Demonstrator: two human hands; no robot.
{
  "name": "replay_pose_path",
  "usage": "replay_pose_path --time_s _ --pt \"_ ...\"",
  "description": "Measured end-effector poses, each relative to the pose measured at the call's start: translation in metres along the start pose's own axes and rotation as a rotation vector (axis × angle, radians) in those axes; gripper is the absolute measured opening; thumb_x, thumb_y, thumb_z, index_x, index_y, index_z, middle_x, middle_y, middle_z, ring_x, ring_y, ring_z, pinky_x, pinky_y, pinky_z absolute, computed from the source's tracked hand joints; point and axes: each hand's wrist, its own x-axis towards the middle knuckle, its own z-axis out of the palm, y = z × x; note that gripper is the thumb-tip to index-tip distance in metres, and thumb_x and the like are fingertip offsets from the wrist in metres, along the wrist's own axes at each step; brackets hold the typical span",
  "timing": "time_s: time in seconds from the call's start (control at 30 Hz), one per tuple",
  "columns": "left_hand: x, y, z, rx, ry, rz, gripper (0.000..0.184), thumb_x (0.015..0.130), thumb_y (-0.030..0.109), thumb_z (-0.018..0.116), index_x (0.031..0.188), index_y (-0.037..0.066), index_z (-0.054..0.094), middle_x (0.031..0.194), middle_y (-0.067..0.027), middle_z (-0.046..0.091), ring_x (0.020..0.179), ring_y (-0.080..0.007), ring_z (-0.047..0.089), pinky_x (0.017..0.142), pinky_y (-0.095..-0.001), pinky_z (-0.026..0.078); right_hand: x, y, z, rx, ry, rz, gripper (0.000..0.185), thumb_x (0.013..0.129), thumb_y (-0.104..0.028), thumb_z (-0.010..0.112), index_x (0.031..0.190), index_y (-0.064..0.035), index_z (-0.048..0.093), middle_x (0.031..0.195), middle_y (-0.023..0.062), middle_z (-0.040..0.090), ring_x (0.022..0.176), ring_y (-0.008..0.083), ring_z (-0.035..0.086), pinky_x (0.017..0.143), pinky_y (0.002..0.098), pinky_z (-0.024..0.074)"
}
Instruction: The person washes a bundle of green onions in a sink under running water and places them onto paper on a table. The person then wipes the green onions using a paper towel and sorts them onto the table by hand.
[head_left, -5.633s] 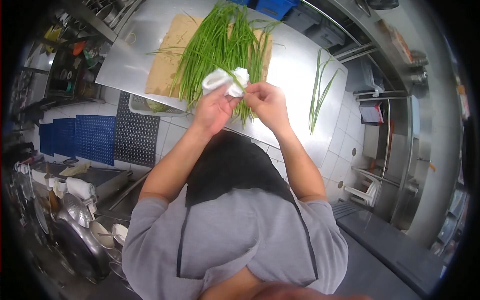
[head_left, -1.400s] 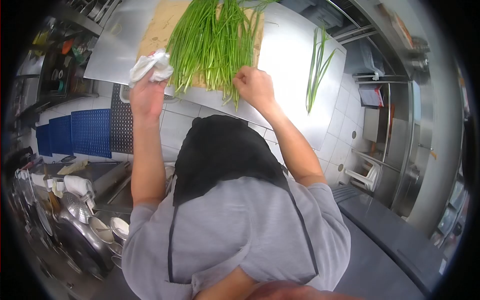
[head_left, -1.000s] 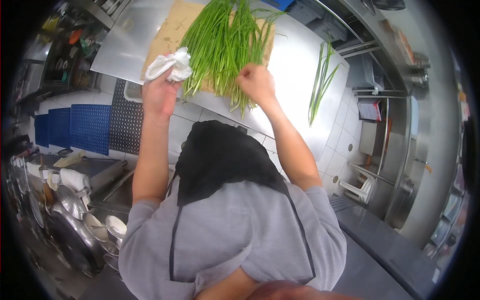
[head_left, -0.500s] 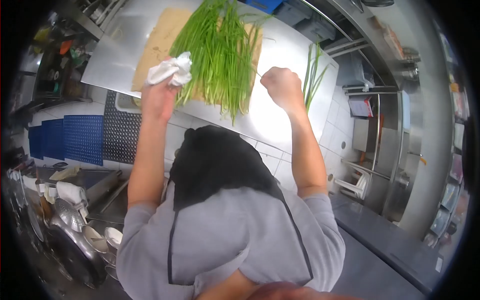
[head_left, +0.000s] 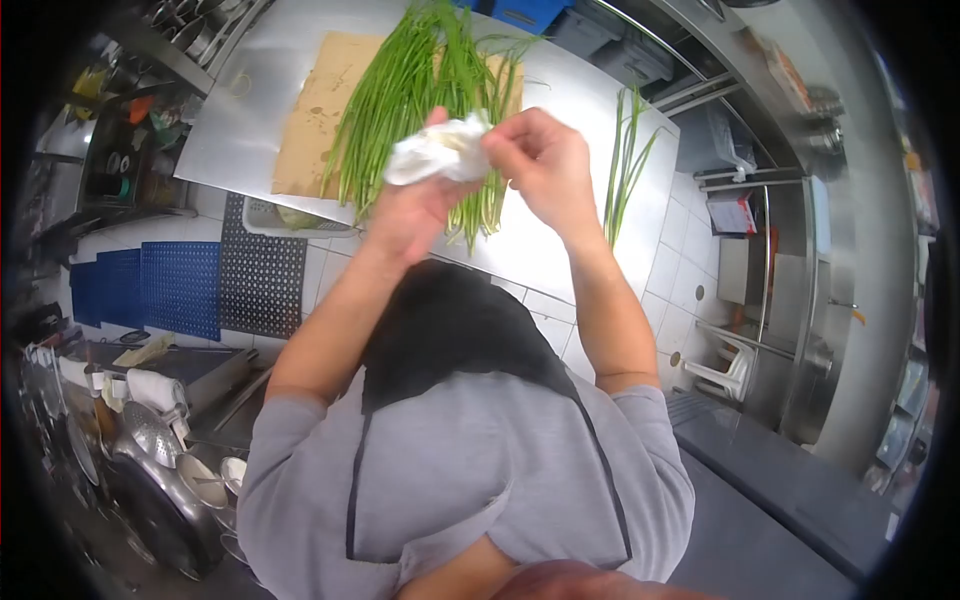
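Note:
My left hand [head_left: 412,212] holds a crumpled white tissue [head_left: 435,155] over the lower ends of the green onions. At its right edge is my right hand [head_left: 545,165], thumb and fingertips pinched together. What those fingers hold, if anything, is too small to make out. A broad pile of long green onions [head_left: 400,110] lies under and behind my hands on a sheet of brown cardboard [head_left: 310,130]. To the right of my right hand, a few separate green stalks [head_left: 622,170] lie on the metal table [head_left: 235,120].
Below the table's near left edge stands a whitish basket [head_left: 262,222]. A black perforated mat [head_left: 262,265] and blue mats [head_left: 180,285] lie on the tiled floor. Pans and a ladle are at lower left. Metal shelving [head_left: 765,270] and a white stool [head_left: 725,372] stand at right.
My left hand with the tissue has moved right, in front of the onions. My right hand has come left to the tissue's edge; the thin strand at its fingertips no longer shows.

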Motion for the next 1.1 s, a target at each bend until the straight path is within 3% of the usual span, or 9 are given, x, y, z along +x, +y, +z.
replay_pose_path --time_s 0.07,0.17,0.27,0.4,0.5,0.73,0.87,0.97,1.1 --pt "-0.001 -0.01 0.01 -0.046 -0.002 0.016 0.044 0.098 0.006 0.054 0.141 0.004 0.044 0.136 -0.0118 0.054 0.119 -0.0244 0.057 0.099 -0.0409 0.049 -0.004 0.0 0.017 -0.244 -0.002 -0.167 0.016 0.08 -0.012 0.069 0.085 0.0018 0.062 0.071 0.0184 0.067 0.061 0.0341 0.065 0.058 0.0432 0.0512" --pt "-0.003 -0.016 0.009 0.042 0.105 0.036 0.035 0.097 0.008 0.056 0.131 0.004 0.052 0.126 -0.0098 0.06 0.114 -0.0226 0.06 0.094 -0.0395 0.05 -0.013 0.002 0.025 -0.481 0.004 -0.262 0.012 0.081 -0.01 0.066 0.082 0.0002 0.06 0.072 0.0179 0.066 0.064 0.0365 0.065 0.059 0.045 0.0514" --pt "-0.002 -0.015 0.009 0.069 0.226 0.056 0.032 0.097 0.007 0.056 0.128 0.003 0.053 0.121 -0.0116 0.063 0.108 -0.0238 0.063 0.09 -0.0384 0.051 -0.025 0.003 0.023 -0.469 -0.045 -0.23 0.012 0.081 -0.011 0.066 0.08 -0.0007 0.059 0.071 0.0174 0.065 0.064 0.0364 0.065 0.06 0.0447 0.0514" --pt "0.009 0.006 0.0 0.039 0.19 0.104 0.034 0.098 0.008 0.054 0.13 0.001 0.049 0.119 -0.0158 0.063 0.099 -0.0266 0.067 0.085 -0.0361 0.054 -0.042 -0.002 0.007 -0.424 -0.102 -0.13 0.012 0.081 -0.011 0.068 0.081 -0.0012 0.061 0.071 0.0172 0.067 0.064 0.0359 0.065 0.061 0.0432 0.0519" --pt "0.022 0.021 -0.017 0.013 0.225 0.141 0.033 0.098 0.009 0.053 0.13 0.001 0.049 0.116 -0.0158 0.063 0.099 -0.0262 0.066 0.085 -0.0352 0.054 -0.056 -0.007 -0.013 -0.377 -0.125 -0.067 0.011 0.081 -0.01 0.07 0.081 -0.001 0.064 0.069 0.0154 0.067 0.061 0.0311 0.066 0.06 0.0394 0.0522" --pt "0.043 0.065 -0.053 0.071 0.282 0.149 0.031 0.1 0.01 0.051 0.13 0.001 0.049 0.115 -0.0149 0.062 0.098 -0.0245 0.065 0.083 -0.0337 0.054 -0.074 -0.001 -0.07 -0.294 -0.138 0.14 0.009 0.081 -0.006 0.073 0.08 -0.0003 0.066 0.061 0.0021 0.063 0.055 0.0059 0.054 0.053 0.0232 0.0441" --pt "0.059 0.093 -0.093 0.06 0.276 0.222 0.032 0.1 0.01 0.051 0.13 0.001 0.049 0.115 -0.015 0.062 0.102 -0.026 0.064 0.085 -0.0343 0.054 -0.076 0.001 -0.095 -0.185 -0.099 0.198 0.008 0.082 -0.003 0.072 0.079 0.0003 0.065 0.064 -0.001 0.06 0.057 0.0039 0.051 0.052 0.0207 0.0401" --pt "0.069 0.117 -0.13 0.026 0.404 0.375 0.033 0.1 0.01 0.051 0.132 0.0 0.048 0.118 -0.0152 0.06 0.106 -0.0275 0.062 0.09 -0.0365 0.053 -0.074 -0.003 -0.112 -0.139 -0.059 0.193 0.008 0.083 -0.003 0.071 0.081 0.0008 0.065 0.066 -0.0016 0.06 0.056 0.0034 0.049 0.051 0.0199 0.0378" --pt "0.052 0.138 -0.132 0.03 0.35 0.47 0.037 0.099 0.009 0.051 0.134 0.0 0.045 0.128 -0.0167 0.056 0.115 -0.0305 0.058 0.096 -0.0409 0.051 -0.058 0.0 -0.118 0.083 0.071 0.169 0.009 0.087 -0.007 0.068 0.084 0.0003 0.065 0.065 -0.0004 0.06 0.055 0.0051 0.05 0.051 0.0203 0.038"
